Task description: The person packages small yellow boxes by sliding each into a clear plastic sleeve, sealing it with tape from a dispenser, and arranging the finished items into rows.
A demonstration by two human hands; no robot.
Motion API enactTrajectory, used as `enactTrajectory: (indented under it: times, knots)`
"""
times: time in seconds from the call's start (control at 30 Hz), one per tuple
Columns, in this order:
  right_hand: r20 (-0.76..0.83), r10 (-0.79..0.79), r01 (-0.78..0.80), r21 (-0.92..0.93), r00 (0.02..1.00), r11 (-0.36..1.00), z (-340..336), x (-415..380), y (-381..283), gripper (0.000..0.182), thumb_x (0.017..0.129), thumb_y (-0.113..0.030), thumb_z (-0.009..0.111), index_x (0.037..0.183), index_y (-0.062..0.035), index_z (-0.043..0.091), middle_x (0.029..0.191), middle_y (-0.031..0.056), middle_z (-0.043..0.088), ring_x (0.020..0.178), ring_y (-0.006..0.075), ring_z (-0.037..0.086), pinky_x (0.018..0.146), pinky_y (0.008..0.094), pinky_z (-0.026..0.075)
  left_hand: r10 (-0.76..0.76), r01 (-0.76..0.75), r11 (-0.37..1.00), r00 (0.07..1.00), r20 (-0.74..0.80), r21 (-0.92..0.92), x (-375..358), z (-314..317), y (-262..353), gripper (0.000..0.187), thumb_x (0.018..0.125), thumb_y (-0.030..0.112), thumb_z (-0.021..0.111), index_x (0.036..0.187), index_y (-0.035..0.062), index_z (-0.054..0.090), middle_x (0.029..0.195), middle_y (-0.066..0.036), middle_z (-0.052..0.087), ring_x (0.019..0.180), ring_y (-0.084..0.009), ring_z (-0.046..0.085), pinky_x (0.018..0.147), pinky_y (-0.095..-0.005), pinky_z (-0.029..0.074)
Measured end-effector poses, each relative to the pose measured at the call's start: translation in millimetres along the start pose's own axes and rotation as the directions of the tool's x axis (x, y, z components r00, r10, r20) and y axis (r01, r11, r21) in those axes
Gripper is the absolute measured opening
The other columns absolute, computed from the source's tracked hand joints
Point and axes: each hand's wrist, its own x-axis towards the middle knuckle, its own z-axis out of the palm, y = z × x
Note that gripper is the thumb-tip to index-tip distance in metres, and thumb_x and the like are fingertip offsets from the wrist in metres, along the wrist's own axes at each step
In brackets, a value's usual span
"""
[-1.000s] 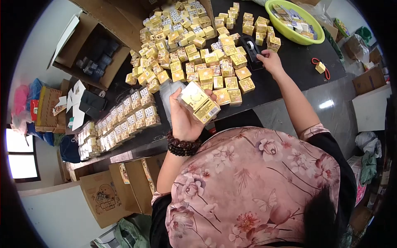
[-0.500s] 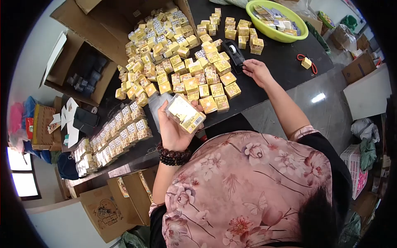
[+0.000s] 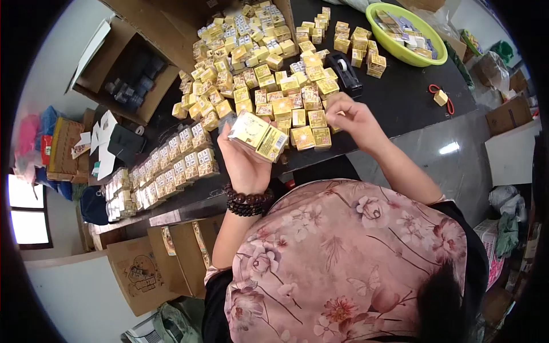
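Note:
My left hand [image 3: 247, 167], with dark bead bracelets at the wrist, grips a yellow pack [image 3: 258, 137] in clear plastic, its barcode facing up. My right hand [image 3: 355, 121] hovers over the table's near side, thumb and fingers pinched together. Whether a strip of tape is between them is too small to tell. Just beyond that hand stands a black tape dispenser [image 3: 346, 77]. Many small yellow boxes [image 3: 283, 107] lie massed in front of both hands. To the left, wrapped packs [image 3: 182, 166] stand in neat rows.
A large cardboard box [image 3: 157, 34] lies open behind the pile, with another box [image 3: 161, 91] left of it. A lime-green basin [image 3: 394, 48] of cards, small box stacks [image 3: 360, 43] and red-handled scissors [image 3: 449, 104] occupy the right side. A dark phone [image 3: 127, 143] is at left.
My right hand has left the tape dispenser and come nearer my left hand, fingers pinched. My left hand keeps the pack, now tilted a little differently. The view has shifted slightly.

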Motion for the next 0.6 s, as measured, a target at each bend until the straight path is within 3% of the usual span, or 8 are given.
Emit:
enactTrajectory:
  times: [0.03, 0.07, 0.23, 0.37, 0.5, 0.57, 0.6]
  knots:
    - [0.085, -0.036, 0.036, 0.004, 0.996, 0.999, 17.9, -1.9, -14.6, 0.006, 0.088, -0.007, 0.065, 0.085, -0.0033, 0.062, 0.098, 0.0008, 0.051, 0.093, 0.0102, 0.05, 0.081, 0.0247, 0.041, 0.066, -0.067, 0.997, 0.998, -0.018, -0.041, -2.4, 6.9, -0.5, 0.054, 0.097, 0.05, 0.034, 0.118, 0.0038, 0.053, 0.109, -0.015, 0.063, 0.102, -0.031, 0.061, 0.086, -0.0445, 0.051]
    - [0.169, -0.075, 0.074, 0.008, 0.983, 0.997, 32.3, -1.9, -22.5, 0.006, 0.087, -0.009, 0.067, 0.085, -0.0043, 0.064, 0.096, 0.0011, 0.053, 0.092, 0.0107, 0.051, 0.079, 0.0247, 0.042, 0.071, -0.071, 0.997, 0.997, -0.016, -0.038, -2.9, 6.9, -1.3, 0.054, 0.097, 0.05, 0.034, 0.118, 0.0038, 0.053, 0.109, -0.015, 0.063, 0.102, -0.031, 0.061, 0.086, -0.0445, 0.051]
    - [0.16, 0.006, 0.014, -0.12, 0.987, 0.993, 71.8, 7.1, -39.6, 0.006, 0.086, -0.006, 0.069, 0.084, -0.0031, 0.064, 0.094, -0.0011, 0.05, 0.085, 0.0075, 0.049, 0.071, 0.0233, 0.041, 0.238, -0.239, 0.97, 0.971, 0.035, 0.036, -9.1, 2.1, 1.6, 0.053, 0.099, 0.048, 0.032, 0.12, 0.0031, 0.052, 0.108, -0.015, 0.064, 0.102, -0.0287, 0.061, 0.089, -0.0412, 0.049]
    - [0.152, 0.07, -0.065, -0.039, 0.986, 0.997, 81.5, 12.2, -25.9, 0.008, 0.086, -0.008, 0.07, 0.083, -0.0031, 0.065, 0.092, -0.0005, 0.052, 0.083, 0.0072, 0.05, 0.067, 0.0218, 0.041, 0.302, -0.297, 0.951, 0.952, -0.054, 0.082, -15.2, 2.9, 4.7, 0.054, 0.099, 0.05, 0.033, 0.123, 0.0052, 0.051, 0.111, -0.015, 0.063, 0.101, -0.0272, 0.062, 0.089, -0.0406, 0.049]
    - [0.156, 0.084, -0.071, -0.089, 0.984, 0.993, 82.4, 11.7, -27.0, 0.013, 0.084, -0.011, 0.072, 0.079, -0.0025, 0.064, 0.09, 0.0002, 0.052, 0.085, 0.0081, 0.051, 0.067, 0.0213, 0.042, 0.274, -0.273, 0.96, 0.962, -0.018, 0.06, -16.1, -2.0, 5.7, 0.054, 0.098, 0.051, 0.034, 0.125, 0.0071, 0.05, 0.112, -0.014, 0.063, 0.101, -0.027, 0.062, 0.088, -0.0403, 0.05]
    - [0.159, 0.063, -0.043, -0.13, 0.985, 0.991, 81.6, 12.1, -27.8, 0.014, 0.083, -0.012, 0.074, 0.078, -0.0026, 0.064, 0.09, 0.0009, 0.052, 0.086, 0.0103, 0.052, 0.069, 0.0226, 0.042, 0.105, -0.108, 0.991, 0.994, -0.041, -0.083, -17.9, 0.5, 9.1, 0.054, 0.098, 0.052, 0.034, 0.125, 0.0082, 0.05, 0.111, -0.014, 0.063, 0.101, -0.027, 0.062, 0.086, -0.0423, 0.05]
    - [0.124, -0.099, 0.13, -0.269, 0.987, 0.954, 80.9, 11.9, -27.4, 0.019, 0.079, -0.017, 0.077, 0.079, -0.003, 0.065, 0.088, 0.0035, 0.054, 0.087, 0.0159, 0.053, 0.073, 0.0276, 0.043, 0.106, -0.109, 0.99, 0.994, -0.042, -0.087, -19.3, -1.5, 10.3, 0.054, 0.098, 0.052, 0.034, 0.125, 0.0082, 0.05, 0.111, -0.014, 0.063, 0.101, -0.027, 0.062, 0.086, -0.0423, 0.05]
